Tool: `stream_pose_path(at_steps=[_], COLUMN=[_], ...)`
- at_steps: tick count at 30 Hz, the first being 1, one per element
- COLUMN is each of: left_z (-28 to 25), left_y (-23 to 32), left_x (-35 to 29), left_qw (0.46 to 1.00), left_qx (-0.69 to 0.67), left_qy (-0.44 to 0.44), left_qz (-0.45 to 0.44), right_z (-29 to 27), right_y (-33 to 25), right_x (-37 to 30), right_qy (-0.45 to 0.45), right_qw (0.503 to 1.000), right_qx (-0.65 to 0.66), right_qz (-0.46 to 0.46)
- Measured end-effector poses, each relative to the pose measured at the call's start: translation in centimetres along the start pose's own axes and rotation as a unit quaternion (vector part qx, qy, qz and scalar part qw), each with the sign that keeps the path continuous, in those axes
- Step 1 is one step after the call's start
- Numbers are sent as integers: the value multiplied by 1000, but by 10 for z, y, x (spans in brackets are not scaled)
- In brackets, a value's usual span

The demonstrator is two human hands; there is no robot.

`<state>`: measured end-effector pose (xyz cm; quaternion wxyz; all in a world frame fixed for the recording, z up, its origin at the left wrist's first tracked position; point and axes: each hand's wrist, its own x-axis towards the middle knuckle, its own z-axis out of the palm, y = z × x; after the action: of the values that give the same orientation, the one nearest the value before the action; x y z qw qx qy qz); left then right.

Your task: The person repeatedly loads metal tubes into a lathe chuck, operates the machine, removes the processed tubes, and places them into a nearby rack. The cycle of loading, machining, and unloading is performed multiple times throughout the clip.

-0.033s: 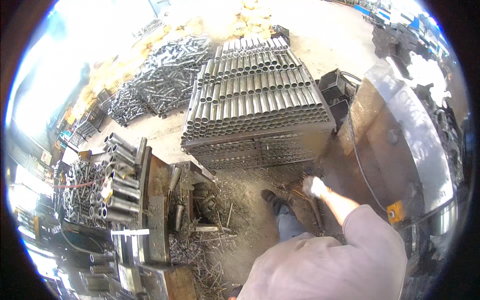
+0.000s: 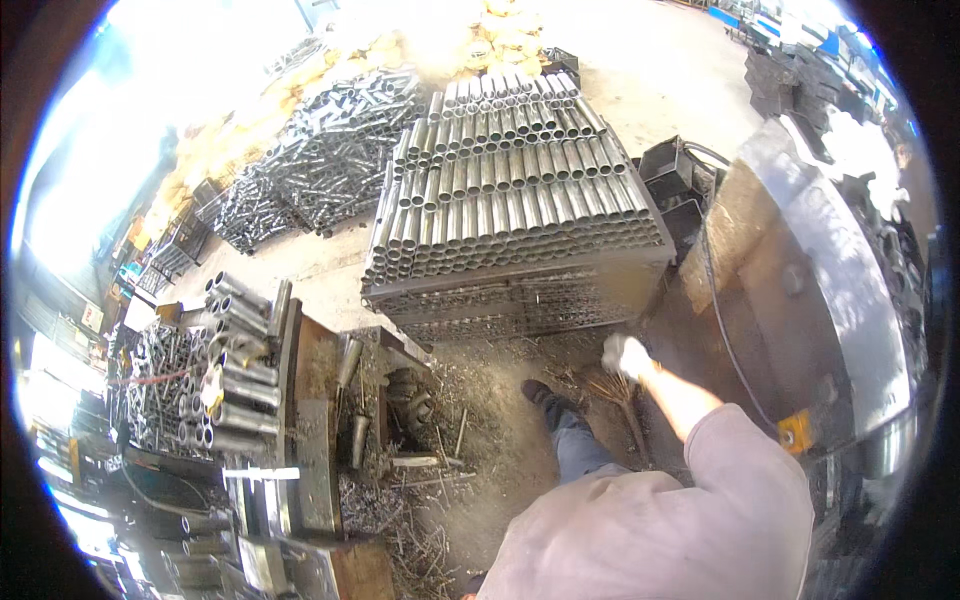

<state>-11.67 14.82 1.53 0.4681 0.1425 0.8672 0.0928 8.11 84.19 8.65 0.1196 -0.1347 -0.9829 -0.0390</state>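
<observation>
My right hand [image 2: 626, 355], in a pale glove, reaches out low to the right, just past a twig broom [image 2: 625, 400] that lies on the floor. Its fingers are blurred, so I cannot tell whether they are open or closed or touch anything. In front of it stands a metal crate [image 2: 520, 275] stacked with rows of short steel tubes [image 2: 515, 205]. My left hand is out of view.
At the left, more steel tubes [image 2: 245, 390] lie on a workbench beside a wooden board [image 2: 318, 370]. A heap of metal pieces [image 2: 330, 150] spreads behind. A large metal bin [image 2: 765, 290] stands at the right, with a cable [image 2: 722, 330] along it. Metal scraps [image 2: 430, 490] litter the floor.
My right hand has shifted slightly away from me, toward the crate. More of the broom shows below it.
</observation>
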Motion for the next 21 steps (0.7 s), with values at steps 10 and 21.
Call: stream_pose_path(at_steps=[10, 21], left_z=[-157, -207], left_y=[291, 379], left_x=[125, 172], left_qw=[988, 986], left_qx=[-120, -143], left_qy=[86, 42], left_qz=[52, 77], right_z=[-58, 11], right_y=[352, 502], right_x=[420, 530], right_qy=[98, 0], right_qw=[834, 857], right_qx=[85, -67], right_qz=[536, 511])
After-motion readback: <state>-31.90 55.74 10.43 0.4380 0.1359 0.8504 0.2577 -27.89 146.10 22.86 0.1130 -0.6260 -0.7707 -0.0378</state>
